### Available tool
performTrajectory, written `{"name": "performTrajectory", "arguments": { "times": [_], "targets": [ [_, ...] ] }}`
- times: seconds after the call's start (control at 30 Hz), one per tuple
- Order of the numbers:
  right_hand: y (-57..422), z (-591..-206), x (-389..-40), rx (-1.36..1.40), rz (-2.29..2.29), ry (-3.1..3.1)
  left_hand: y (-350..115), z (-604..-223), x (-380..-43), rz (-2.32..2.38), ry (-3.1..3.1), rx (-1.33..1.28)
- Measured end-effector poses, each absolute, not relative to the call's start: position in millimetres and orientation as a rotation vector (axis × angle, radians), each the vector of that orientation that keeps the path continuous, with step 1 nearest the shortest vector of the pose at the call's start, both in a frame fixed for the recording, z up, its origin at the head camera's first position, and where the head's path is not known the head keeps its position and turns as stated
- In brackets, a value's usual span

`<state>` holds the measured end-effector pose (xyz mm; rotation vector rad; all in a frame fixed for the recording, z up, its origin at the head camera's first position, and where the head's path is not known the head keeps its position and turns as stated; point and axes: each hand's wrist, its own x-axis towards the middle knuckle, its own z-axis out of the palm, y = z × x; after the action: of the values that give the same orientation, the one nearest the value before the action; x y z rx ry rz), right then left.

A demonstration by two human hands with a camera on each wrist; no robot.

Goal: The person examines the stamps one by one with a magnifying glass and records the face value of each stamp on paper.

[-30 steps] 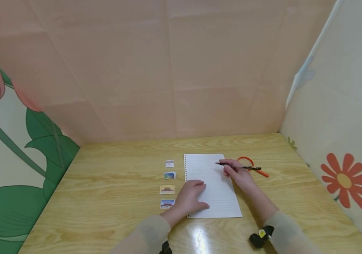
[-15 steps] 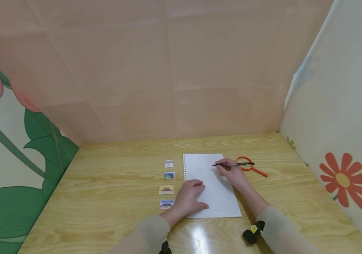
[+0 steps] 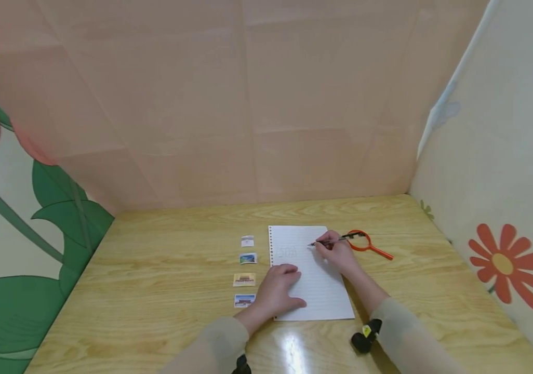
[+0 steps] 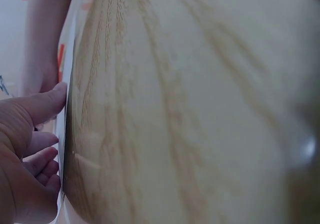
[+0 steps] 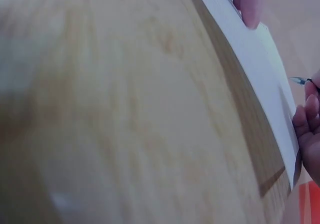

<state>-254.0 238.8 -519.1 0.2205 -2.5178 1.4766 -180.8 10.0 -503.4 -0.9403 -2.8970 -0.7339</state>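
Right hand (image 3: 338, 253) pinching a pen (image 3: 350, 236) over lined loose-leaf paper (image 3: 318, 283), left hand (image 3: 279, 288) resting across its lower left, thumb spreading wide, gripping nothing

Head view: fairly bright, even light, mostly sharp; strong white glare on desk (image 3: 154, 270) nr bottom ctr. Soft shadow beside R forearm (image 3: 369, 288). Writing (image 3: 287, 252) on paper (image 3: 324, 296) v. faint. Wrist views dimmer, bluish; desk blurry, esp. twd outer edges, w/ pale glare spots. Paper edge bows in R wrist view, i.e. distortion.
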Motion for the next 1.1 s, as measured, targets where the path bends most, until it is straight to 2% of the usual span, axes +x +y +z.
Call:
{"name": "performTrajectory", "arguments": {
  "times": [1.1],
  "targets": [
    [237.4,-518.2,-255.0,0.189,1.348,-2.641,10.3,-499.4,-180.7,-0.743,-2.947,-0.927]
  ]
}}
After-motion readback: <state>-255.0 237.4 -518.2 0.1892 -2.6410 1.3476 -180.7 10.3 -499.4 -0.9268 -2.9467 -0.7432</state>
